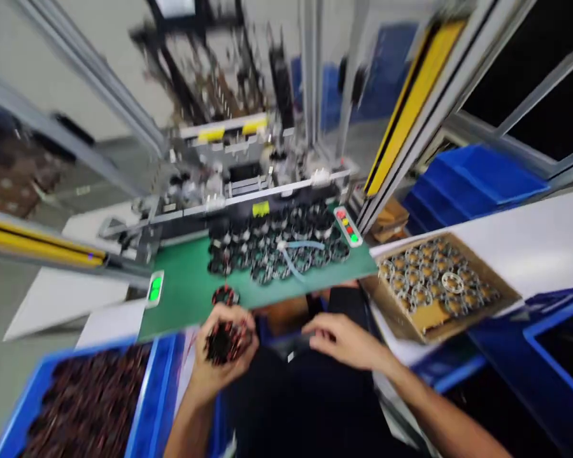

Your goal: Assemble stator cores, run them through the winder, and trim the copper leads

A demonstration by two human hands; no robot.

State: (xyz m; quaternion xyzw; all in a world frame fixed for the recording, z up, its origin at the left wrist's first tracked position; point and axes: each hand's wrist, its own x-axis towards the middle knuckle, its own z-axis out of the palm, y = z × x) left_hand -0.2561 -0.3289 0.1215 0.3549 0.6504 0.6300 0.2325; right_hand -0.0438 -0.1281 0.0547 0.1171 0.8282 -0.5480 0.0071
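The left hand (224, 346) is clenched around a dark coil (222, 343), just below the green table (191, 292). The right hand (346, 340) lies released, fingers spread, right of the coil. Another coil (225, 296) rests on the table.

a: what finish has the work mat (191, 286)?
b: matt green, smooth. the bin (160, 388) is glossy blue plastic.
a: and the box (501, 296)?
b: plain brown cardboard, dull; the rings (424, 277) inside look like bright metal. the frame (90, 70) is brushed metal.
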